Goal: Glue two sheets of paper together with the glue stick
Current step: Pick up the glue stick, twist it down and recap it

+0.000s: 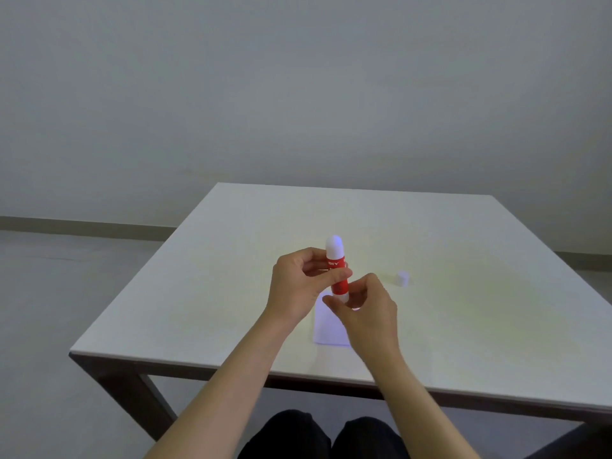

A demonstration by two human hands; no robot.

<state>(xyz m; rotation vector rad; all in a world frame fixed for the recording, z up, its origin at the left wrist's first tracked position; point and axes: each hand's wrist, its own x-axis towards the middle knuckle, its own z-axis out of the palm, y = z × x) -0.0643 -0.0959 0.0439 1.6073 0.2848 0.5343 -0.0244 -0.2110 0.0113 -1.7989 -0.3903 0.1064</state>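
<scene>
A red glue stick (336, 261) with a white rounded top stands upright in the air above the table. My left hand (299, 286) grips its red body from the left. My right hand (367, 308) pinches the white base from below and the right. Under both hands a white sheet of paper (326, 327) lies flat on the table; the hands hide much of it, and I cannot tell whether it is one sheet or two. A small white cap (402, 278) rests on the table to the right of the hands.
The white table (198, 293) has a dark frame, and its front edge runs just below my forearms. A grey floor and a plain wall lie beyond it. My dark-clothed knees show under the front edge.
</scene>
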